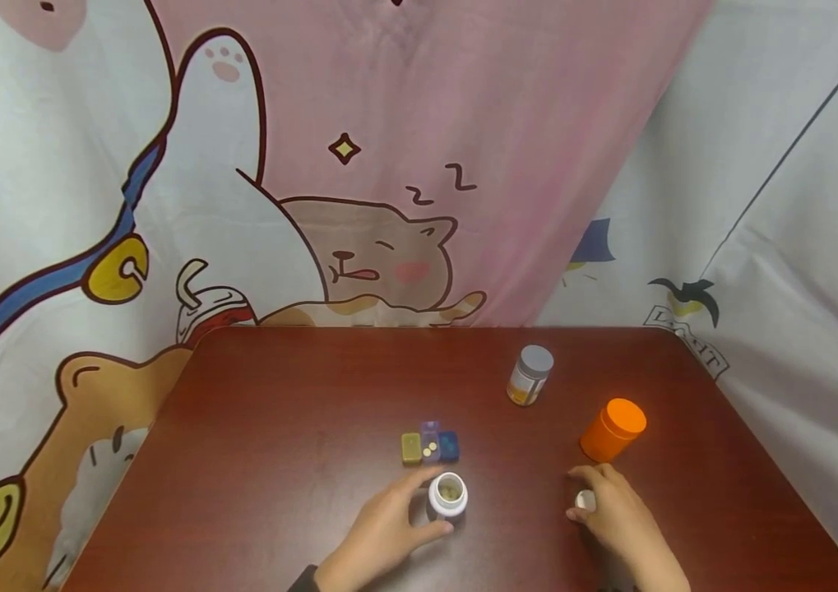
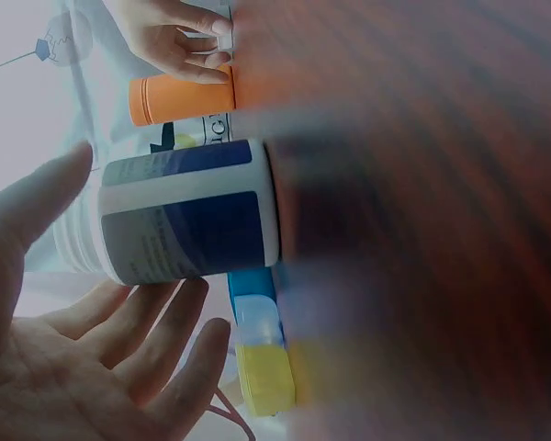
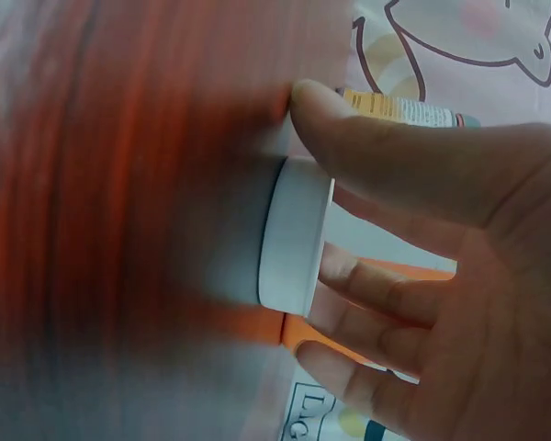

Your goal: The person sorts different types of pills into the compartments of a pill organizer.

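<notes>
An uncapped white bottle (image 1: 447,497) with a blue and grey label stands upright on the table, and pale contents show through its mouth. My left hand (image 1: 389,526) is beside it with thumb and fingers spread; in the left wrist view the thumb (image 2: 50,197) stands apart from the bottle, while fingers touch or nearly touch its side. Farther right, a white cap (image 3: 296,237) lies on the table. My right hand (image 1: 622,510) reaches around this cap with loosely bent fingers, its thumb (image 3: 349,138) off the cap. Contact by the other fingers is unclear.
Behind the bottle lies a small pill organizer (image 1: 411,448) in yellow, purple and blue; its purple middle lid is raised over several pale tablets (image 1: 429,450). An orange bottle (image 1: 613,430) and a grey-lidded jar (image 1: 530,375) stand at right. A patterned curtain (image 1: 507,123) hangs behind the table.
</notes>
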Motion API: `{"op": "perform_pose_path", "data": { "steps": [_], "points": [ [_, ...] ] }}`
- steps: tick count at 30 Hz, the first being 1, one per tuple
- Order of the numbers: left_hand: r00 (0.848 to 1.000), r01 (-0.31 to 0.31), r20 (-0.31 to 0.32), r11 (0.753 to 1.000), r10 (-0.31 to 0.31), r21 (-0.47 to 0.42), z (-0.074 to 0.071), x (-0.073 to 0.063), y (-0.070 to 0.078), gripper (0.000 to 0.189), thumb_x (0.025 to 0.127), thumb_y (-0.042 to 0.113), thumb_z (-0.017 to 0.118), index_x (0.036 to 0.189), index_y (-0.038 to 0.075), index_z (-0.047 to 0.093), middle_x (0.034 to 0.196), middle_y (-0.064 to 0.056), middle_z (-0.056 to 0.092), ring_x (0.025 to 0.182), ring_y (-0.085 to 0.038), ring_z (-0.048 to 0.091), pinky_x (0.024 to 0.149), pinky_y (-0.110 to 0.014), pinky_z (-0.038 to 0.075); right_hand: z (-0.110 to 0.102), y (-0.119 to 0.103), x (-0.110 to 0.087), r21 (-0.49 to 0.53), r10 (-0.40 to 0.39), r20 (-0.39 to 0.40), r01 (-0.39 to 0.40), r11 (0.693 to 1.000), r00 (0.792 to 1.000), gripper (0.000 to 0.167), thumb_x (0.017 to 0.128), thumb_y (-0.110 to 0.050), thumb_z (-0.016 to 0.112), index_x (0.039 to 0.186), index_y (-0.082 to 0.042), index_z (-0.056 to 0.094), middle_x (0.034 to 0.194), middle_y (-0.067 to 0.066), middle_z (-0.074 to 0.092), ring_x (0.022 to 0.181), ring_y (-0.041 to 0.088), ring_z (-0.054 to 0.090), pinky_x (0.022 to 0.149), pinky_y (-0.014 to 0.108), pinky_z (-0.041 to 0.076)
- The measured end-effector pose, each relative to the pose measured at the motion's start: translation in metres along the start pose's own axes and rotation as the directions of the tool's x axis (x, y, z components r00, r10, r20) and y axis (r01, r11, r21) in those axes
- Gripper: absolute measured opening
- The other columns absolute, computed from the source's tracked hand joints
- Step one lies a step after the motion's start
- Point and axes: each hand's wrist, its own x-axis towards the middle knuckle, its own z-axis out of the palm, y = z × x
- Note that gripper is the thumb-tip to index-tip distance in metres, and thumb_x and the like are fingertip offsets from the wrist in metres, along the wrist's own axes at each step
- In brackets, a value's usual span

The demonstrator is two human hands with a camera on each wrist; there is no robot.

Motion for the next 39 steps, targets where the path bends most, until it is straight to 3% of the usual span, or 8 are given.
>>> {"op": "perform_pose_path", "data": {
  "steps": [8, 17, 23, 28, 30, 34, 37, 39],
  "points": [
    [0.999, 0.006, -0.032, 1.0, -0.006, 0.027, 0.002, 0.002, 0.0, 0.066, 0.084, 0.034, 0.087, 0.143, 0.02, 0.061, 0.136, -0.009, 0.07, 0.124, -0.032, 0.068, 0.099, -0.056, 0.056, -0.006, 0.012, -0.003, -0.011, 0.053, 0.046, -0.053, 0.999, 0.998, 0.059, 0.073, -0.029, 0.095, 0.122, -0.008, 0.07, 0.112, 0.012, 0.067, 0.094, 0.032, 0.067, 0.075, 0.055, 0.056],
    [0.999, 0.008, -0.042, 0.997, -0.005, 0.072, 0.005, 0.003, 0.001, 0.066, 0.083, 0.033, 0.088, 0.141, 0.017, 0.063, 0.135, -0.009, 0.071, 0.122, -0.032, 0.069, 0.098, -0.055, 0.057, -0.011, 0.009, -0.003, -0.022, 0.057, 0.049, -0.056, 0.998, 0.997, 0.042, 0.079, -0.028, 0.09, 0.11, -0.007, 0.07, 0.103, 0.009, 0.071, 0.085, 0.028, 0.068, 0.072, 0.053, 0.054],
    [0.999, 0.012, -0.034, 0.996, -0.009, 0.084, 0.006, 0.004, 0.001, 0.067, 0.082, 0.035, 0.088, 0.142, 0.017, 0.063, 0.136, -0.008, 0.071, 0.123, -0.032, 0.068, 0.099, -0.055, 0.057, 0.006, -0.024, 0.002, -0.057, -0.096, -0.032, 0.094, 0.994, 0.995, 0.042, 0.09, -0.021, 0.082, 0.128, -0.01, 0.068, 0.106, 0.012, 0.072, 0.085, 0.028, 0.069, 0.08, 0.057, 0.056],
    [1.0, 0.012, -0.024, 0.996, -0.01, 0.083, 0.007, 0.006, 0.0, 0.067, 0.082, 0.034, 0.089, 0.141, 0.017, 0.063, 0.136, -0.008, 0.071, 0.124, -0.032, 0.068, 0.099, -0.054, 0.057, 0.02, -0.059, 0.006, -0.063, -0.264, -0.159, 0.257, 0.964, 0.951, 0.034, 0.087, -0.022, 0.084, 0.119, -0.015, 0.072, 0.097, 0.001, 0.069, 0.081, 0.02, 0.066, 0.085, 0.051, 0.056],
    [1.0, 0.006, -0.019, 0.996, -0.004, 0.09, 0.007, 0.007, 0.0, 0.067, 0.082, 0.034, 0.089, 0.141, 0.018, 0.063, 0.136, -0.007, 0.071, 0.124, -0.031, 0.068, 0.1, -0.053, 0.057, 0.022, -0.074, 0.008, -0.034, -0.278, -0.195, 0.277, 0.96, 0.941, 0.035, 0.085, -0.024, 0.087, 0.114, -0.014, 0.07, 0.099, 0.0, 0.072, 0.088, 0.022, 0.068, 0.087, 0.049, 0.056],
    [1.0, -0.008, -0.007, 0.995, 0.009, 0.096, 0.008, 0.009, -0.001, 0.069, 0.081, 0.035, 0.089, 0.142, 0.018, 0.063, 0.137, -0.006, 0.07, 0.124, -0.029, 0.068, 0.1, -0.051, 0.057, 0.019, -0.099, 0.01, 0.174, -0.212, -0.166, 0.24, 0.955, 0.963, 0.036, 0.088, -0.029, 0.085, 0.114, -0.017, 0.063, 0.108, 0.002, 0.074, 0.103, 0.028, 0.07, 0.094, 0.053, 0.056],
    [1.0, -0.01, -0.002, 0.995, 0.011, 0.096, 0.009, 0.01, -0.001, 0.067, 0.081, 0.036, 0.089, 0.141, 0.017, 0.063, 0.137, -0.006, 0.071, 0.124, -0.029, 0.068, 0.099, -0.052, 0.058, 0.016, -0.113, 0.011, 0.366, -0.221, -0.138, 0.257, 0.895, 0.965, 0.036, 0.093, -0.029, 0.081, 0.123, -0.02, 0.064, 0.12, 0.001, 0.074, 0.116, 0.03, 0.069, 0.1, 0.057, 0.054],
    [1.0, -0.011, -0.003, 0.995, 0.012, 0.099, 0.009, 0.01, -0.002, 0.065, 0.081, 0.035, 0.09, 0.139, 0.017, 0.065, 0.135, -0.005, 0.071, 0.123, -0.028, 0.069, 0.097, -0.052, 0.058, 0.016, -0.12, 0.013, 0.442, -0.289, -0.137, 0.32, 0.838, 0.947, 0.037, 0.095, -0.029, 0.078, 0.129, -0.021, 0.067, 0.127, -0.002, 0.073, 0.121, 0.025, 0.068, 0.104, 0.055, 0.054]
  ]
}}
